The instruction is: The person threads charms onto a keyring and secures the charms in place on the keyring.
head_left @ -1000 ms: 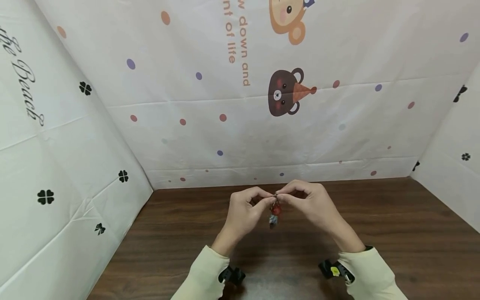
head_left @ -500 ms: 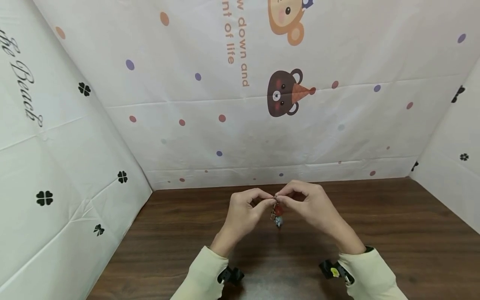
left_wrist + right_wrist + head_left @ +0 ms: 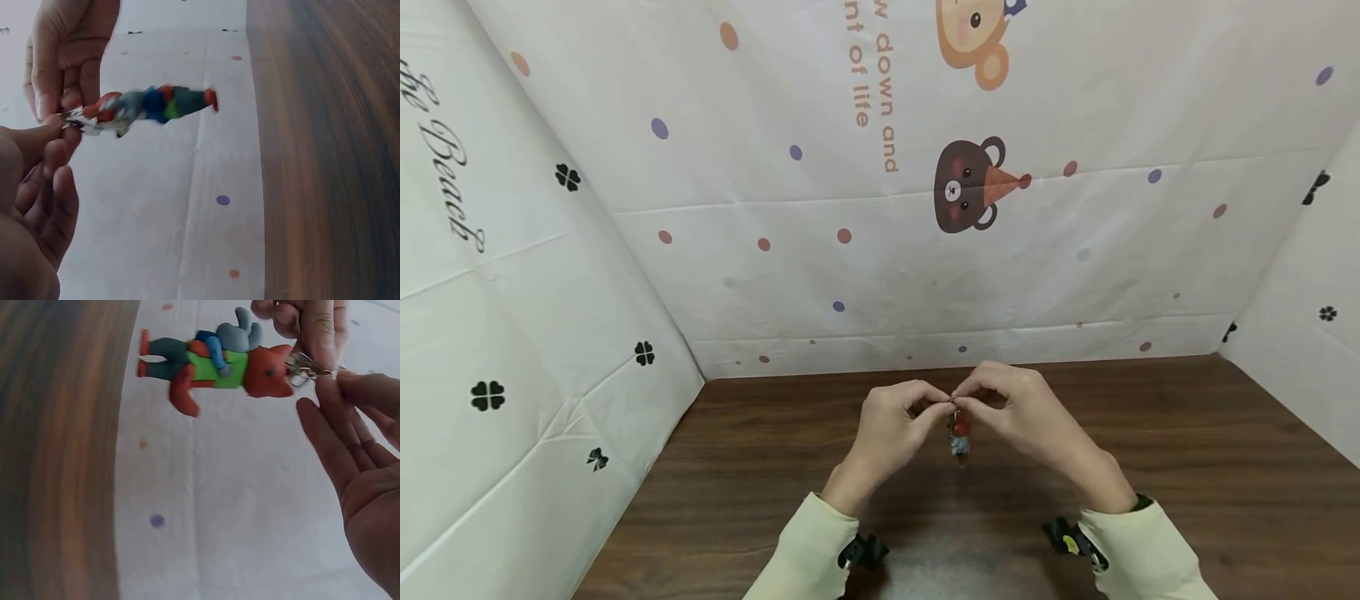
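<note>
A fox-figure keychain point(image 3: 960, 433) hangs below the fingertips of both hands, above the table. In the right wrist view the fox point(image 3: 269, 372) is orange with a green vest and dark trousers, and a grey long-eared animal point(image 3: 234, 337) clings to it. My left hand point(image 3: 887, 425) pinches the metal hardware at its top between thumb and index finger. From the other side, my right hand point(image 3: 1026, 417) pinches the same metal rings point(image 3: 304, 369). The fingertips nearly meet and partly cover the hardware. Motion blurs the figure point(image 3: 162, 103) in the left wrist view.
Below the hands is a dark brown wooden table point(image 3: 790, 450). A white printed cloth point(image 3: 895, 275) stands behind it, with more white cloth point(image 3: 542, 333) along the left side and the right side. Black wrist straps point(image 3: 863, 552) sit at the sleeve cuffs.
The keychain figure has swung and turned, and it hangs slightly farther right. My left hand has shifted a little to the right; both hands keep pinching the metal hardware.
</note>
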Demonstrator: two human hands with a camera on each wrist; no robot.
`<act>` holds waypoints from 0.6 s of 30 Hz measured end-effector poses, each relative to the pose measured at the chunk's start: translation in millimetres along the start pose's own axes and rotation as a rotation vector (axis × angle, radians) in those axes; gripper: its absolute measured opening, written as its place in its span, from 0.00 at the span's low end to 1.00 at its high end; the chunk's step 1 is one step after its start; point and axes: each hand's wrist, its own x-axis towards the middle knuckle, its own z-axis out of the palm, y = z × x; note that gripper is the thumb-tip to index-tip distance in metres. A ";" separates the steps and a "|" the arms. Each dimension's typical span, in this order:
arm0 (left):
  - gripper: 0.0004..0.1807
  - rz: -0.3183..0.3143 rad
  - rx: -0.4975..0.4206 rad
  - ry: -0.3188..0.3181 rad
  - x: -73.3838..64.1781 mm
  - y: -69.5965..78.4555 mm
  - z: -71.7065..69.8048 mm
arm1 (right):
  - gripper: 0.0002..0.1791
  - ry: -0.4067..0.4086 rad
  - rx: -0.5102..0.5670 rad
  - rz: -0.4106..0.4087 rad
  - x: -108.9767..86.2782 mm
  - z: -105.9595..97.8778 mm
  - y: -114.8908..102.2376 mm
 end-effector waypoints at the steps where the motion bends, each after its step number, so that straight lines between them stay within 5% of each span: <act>1: 0.02 0.006 -0.017 0.015 0.1 -0.3 -0.1 | 0.10 0.003 0.022 0.012 0.1 0.7 0.4; 7: 0.02 -0.049 -0.230 0.101 0.7 1.6 0.8 | 0.06 0.063 0.258 0.142 -0.7 4.4 4.9; 10: 0.02 -0.097 -0.288 0.109 0.1 2.6 0.9 | 0.06 0.083 0.278 0.161 -0.4 4.3 5.0; 18: 0.03 -0.067 -0.032 0.035 -0.4 0.0 1.0 | 0.11 0.036 -0.052 -0.029 0.1 0.3 1.4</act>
